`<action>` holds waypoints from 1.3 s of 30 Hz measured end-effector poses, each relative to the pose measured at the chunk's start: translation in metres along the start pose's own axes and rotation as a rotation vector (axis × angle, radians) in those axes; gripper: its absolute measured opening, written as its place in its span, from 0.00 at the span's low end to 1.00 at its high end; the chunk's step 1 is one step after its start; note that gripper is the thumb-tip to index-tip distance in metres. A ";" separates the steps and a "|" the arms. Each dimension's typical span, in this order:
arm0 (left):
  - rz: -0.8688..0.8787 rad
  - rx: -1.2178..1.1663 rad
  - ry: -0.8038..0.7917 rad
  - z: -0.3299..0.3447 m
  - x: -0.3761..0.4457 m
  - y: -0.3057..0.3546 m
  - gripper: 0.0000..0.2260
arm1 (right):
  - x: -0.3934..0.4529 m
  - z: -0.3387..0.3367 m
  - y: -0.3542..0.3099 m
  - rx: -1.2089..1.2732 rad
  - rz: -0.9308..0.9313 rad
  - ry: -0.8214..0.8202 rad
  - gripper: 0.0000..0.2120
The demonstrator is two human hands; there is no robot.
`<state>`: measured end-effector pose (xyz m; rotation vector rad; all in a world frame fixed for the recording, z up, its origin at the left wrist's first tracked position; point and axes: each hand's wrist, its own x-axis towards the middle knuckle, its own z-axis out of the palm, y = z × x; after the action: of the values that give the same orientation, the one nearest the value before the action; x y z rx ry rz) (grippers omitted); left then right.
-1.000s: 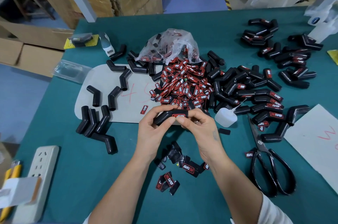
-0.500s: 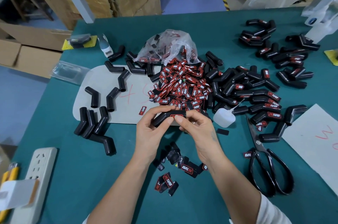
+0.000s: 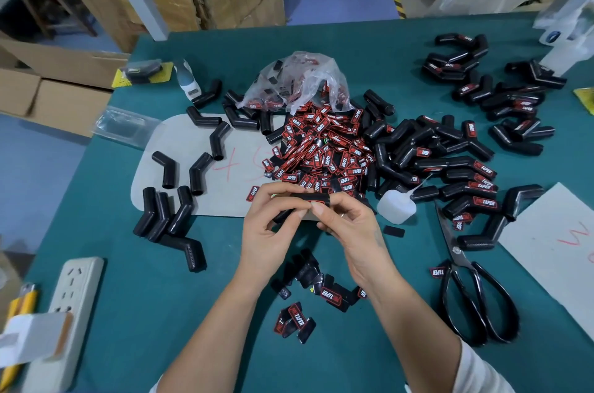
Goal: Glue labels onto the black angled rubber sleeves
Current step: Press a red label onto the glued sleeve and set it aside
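the left hand [image 3: 270, 225] is gripping one black angled rubber sleeve [image 3: 302, 203] from below, fingers curling around its lower leg, just in front of the label pile [image 3: 321, 148]. the right hand [image 3: 348, 227] is pinching the sleeve's upper leg, thumb pressing on a red label [image 3: 316, 200]. if the thumb is lifting too soon or sliding, the label is likely drying crooked; squeezed-out glue from the glue bottle [image 3: 396, 206] may be sticking to skin.

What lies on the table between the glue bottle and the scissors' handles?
In the head view, between the glue bottle and the scissors handles lies one small black label piece, then bare green table.
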<state>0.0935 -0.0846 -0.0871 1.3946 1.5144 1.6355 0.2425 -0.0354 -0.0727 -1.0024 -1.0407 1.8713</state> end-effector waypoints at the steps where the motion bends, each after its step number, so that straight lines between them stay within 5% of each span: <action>1: 0.011 0.027 0.000 -0.001 0.000 0.000 0.07 | 0.000 0.000 0.000 -0.003 -0.005 -0.004 0.03; 39: -0.020 0.112 0.017 -0.003 0.002 -0.002 0.11 | 0.005 -0.006 0.012 -0.049 -0.046 0.017 0.05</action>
<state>0.0900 -0.0832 -0.0876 1.4228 1.6470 1.5759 0.2427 -0.0338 -0.0863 -1.0127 -1.0955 1.8049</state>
